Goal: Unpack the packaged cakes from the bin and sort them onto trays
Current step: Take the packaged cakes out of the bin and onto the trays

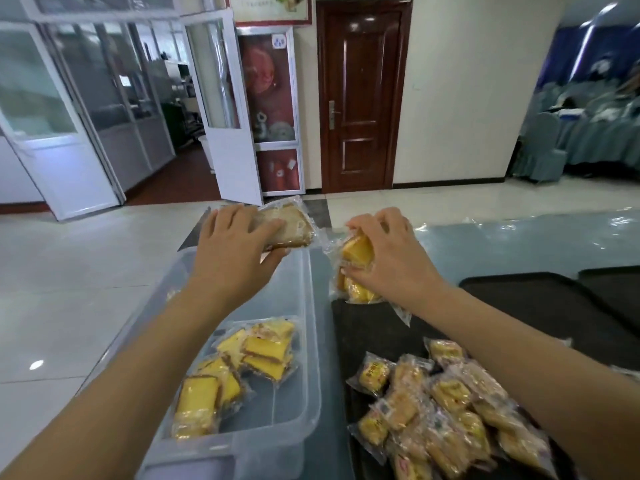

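A clear plastic bin (304, 341) stands at the lower left with several wrapped yellow cakes (239, 368) lying in it. My left hand (235, 244) grips a pale wrapped cake (291, 225) above the bin's far end. To its right, my right hand (391, 251) clutches wrapped yellow cakes (356, 268) above the far edge of a black tray (374, 327). A pile of small wrapped cakes (440, 407) lies on the near part of that tray, under my right forearm.
A second black tray (540, 306) and a third (613, 289) lie to the right on a table covered with a blue-grey cloth under clear plastic (502, 237). Tiled floor lies to the left of the bin, with doors beyond.
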The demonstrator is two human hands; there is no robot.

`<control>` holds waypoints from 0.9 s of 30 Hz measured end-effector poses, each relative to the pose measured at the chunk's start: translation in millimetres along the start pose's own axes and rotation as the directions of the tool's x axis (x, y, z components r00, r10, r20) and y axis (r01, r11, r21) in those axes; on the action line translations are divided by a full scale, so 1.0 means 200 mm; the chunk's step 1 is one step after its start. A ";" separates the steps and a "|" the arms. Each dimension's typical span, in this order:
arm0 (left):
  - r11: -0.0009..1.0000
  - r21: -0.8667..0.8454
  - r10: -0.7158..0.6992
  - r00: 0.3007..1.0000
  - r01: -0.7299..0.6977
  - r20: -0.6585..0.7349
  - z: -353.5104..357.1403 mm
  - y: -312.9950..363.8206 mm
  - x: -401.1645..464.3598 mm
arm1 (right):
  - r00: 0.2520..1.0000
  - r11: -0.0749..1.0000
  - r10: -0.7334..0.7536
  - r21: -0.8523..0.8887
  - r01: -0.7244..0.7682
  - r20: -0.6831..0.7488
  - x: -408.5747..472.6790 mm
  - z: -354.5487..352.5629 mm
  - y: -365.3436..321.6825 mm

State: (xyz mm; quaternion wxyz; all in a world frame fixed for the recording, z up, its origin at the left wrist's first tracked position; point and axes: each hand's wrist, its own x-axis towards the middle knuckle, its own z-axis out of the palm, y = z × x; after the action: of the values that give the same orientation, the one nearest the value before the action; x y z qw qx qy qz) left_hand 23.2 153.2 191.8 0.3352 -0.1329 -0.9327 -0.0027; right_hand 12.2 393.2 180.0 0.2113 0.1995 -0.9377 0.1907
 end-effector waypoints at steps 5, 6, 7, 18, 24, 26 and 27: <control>0.991 -0.131 0.035 0.999 -0.035 -0.005 0.15 0.64 -0.04 | 0.995 0.991 0.096 -0.098 -0.093 0.028 -0.45 -0.20 0.53; 0.986 -0.162 0.046 0.999 -0.043 0.014 0.21 0.77 -0.06 | 0.992 0.985 0.126 -0.118 -0.122 0.028 -0.55 -0.22 0.64; 0.980 -0.193 0.062 0.997 -0.052 0.047 0.27 0.90 -0.09 | 0.987 0.979 0.159 -0.136 -0.154 0.025 -0.66 -0.23 0.75; 0.902 -0.384 0.344 0.866 -0.198 0.362 0.79 1.90 -0.32 | 0.878 0.865 0.463 -0.273 -0.420 0.118 -1.55 -0.30 1.52; 0.854 -0.457 0.420 0.847 -0.247 0.326 0.96 2.13 -0.27 | 0.795 0.776 0.606 -0.236 -0.585 0.022 -1.68 -0.37 1.75; 0.835 -0.485 0.441 0.843 -0.259 0.308 1.01 2.21 -0.22 | 0.781 0.758 0.624 -0.224 -0.612 -0.022 -1.70 -0.41 1.83; 0.830 -0.495 0.441 0.845 -0.256 0.302 1.04 2.26 -0.19 | 0.771 0.747 0.636 -0.224 -0.626 -0.036 -1.70 -0.43 1.88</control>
State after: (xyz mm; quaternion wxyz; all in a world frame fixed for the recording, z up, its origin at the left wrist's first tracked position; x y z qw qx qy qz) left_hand 35.3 598.8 -31.3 0.0911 -0.3740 -0.9150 -0.1212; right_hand 151.6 849.6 -10.6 0.1356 -0.1500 -0.9692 0.1403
